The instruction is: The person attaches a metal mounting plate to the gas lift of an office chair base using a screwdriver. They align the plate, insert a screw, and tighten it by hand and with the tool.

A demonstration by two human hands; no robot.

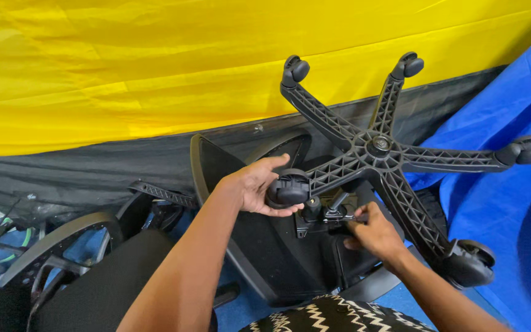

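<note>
An office chair lies overturned, its black five-armed base (377, 147) pointing up toward me with casters at the arm tips. My left hand (254, 184) is wrapped around the nearest caster (290, 189). My right hand (373, 233) pinches a small part at the metal mechanism (327, 212) under the seat (265, 246), beside the base's column.
A yellow cloth (155, 67) hangs behind, with black fabric (93, 166) below it and a blue cloth (511, 203) at the right. Chair armrests and a second wheel frame (56, 246) lie at the left. A black and white zigzag patterned cloth (333, 315) is near me.
</note>
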